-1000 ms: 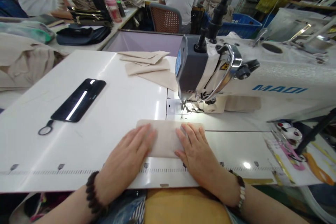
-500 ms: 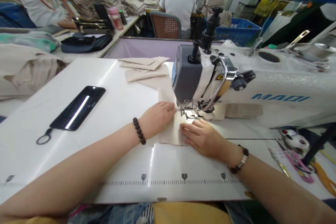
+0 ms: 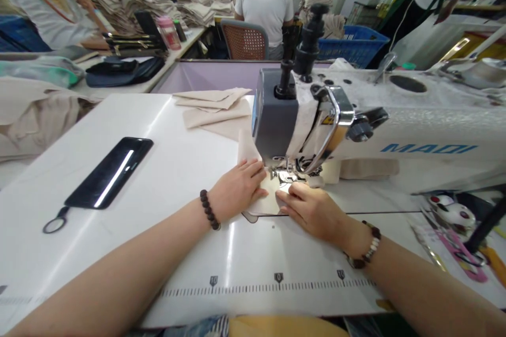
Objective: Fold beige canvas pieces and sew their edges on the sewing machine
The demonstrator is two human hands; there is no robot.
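A beige cloth piece (image 3: 271, 204) lies under the presser foot (image 3: 288, 176) of a white-and-grey sewing machine (image 3: 276, 116). My left hand (image 3: 239, 187) rests flat on the cloth's left side, fingers spread and pointing toward the needle area. On the cloth's right edge, just in front of the foot, lie the stretched fingers of my right hand (image 3: 312, 208); its thumb is hidden. More folded beige cloth (image 3: 217, 110) is heaped behind, left of the machine head.
A black phone (image 3: 110, 171) with a ring strap lies on the white table (image 3: 190, 168) at left. At right are pink-handled scissors (image 3: 460, 253) and a white mouse-shaped object (image 3: 453, 210). A person in a white shirt (image 3: 264, 2) sits ahead, beside a blue basket (image 3: 351, 45).
The cloth has slid away from me under the foot, baring a table seam at its near edge. My left fingers have spread a little. The view has tilted slightly.
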